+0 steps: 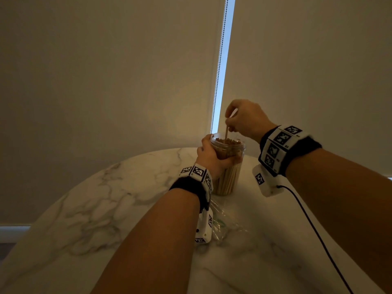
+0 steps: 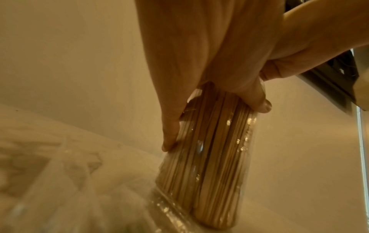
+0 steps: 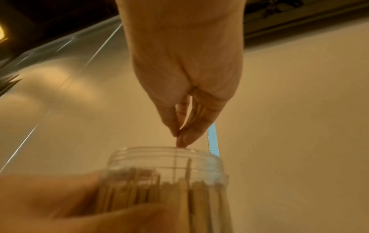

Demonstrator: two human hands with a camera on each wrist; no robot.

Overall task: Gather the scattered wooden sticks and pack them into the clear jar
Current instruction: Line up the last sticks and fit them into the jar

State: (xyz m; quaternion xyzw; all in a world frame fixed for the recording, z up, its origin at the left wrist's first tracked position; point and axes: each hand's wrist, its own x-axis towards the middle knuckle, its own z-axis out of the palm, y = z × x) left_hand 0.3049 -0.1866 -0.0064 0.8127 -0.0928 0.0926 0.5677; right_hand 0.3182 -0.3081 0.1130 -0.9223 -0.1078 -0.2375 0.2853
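Observation:
A clear plastic jar [image 1: 228,170] stands upright on the marble table, packed with upright wooden sticks [image 2: 209,165]. My left hand [image 1: 210,157] grips the jar around its upper body, fingers curled round it [image 2: 235,88]. Right above the jar's open mouth [image 3: 165,156], my right hand [image 1: 244,119] pinches one wooden stick [image 1: 226,131] between thumb and fingers. The stick points down, its lower end inside the mouth among the other sticks. In the right wrist view the right hand's fingertips [image 3: 182,138] meet just over the rim.
The round marble table [image 1: 106,209] curves off at left and back. A crumpled clear plastic bag [image 1: 220,221] lies just in front of the jar. A black cable [image 1: 314,230] trails from my right wrist. A window blind with a bead chain [image 1: 220,60] hangs behind.

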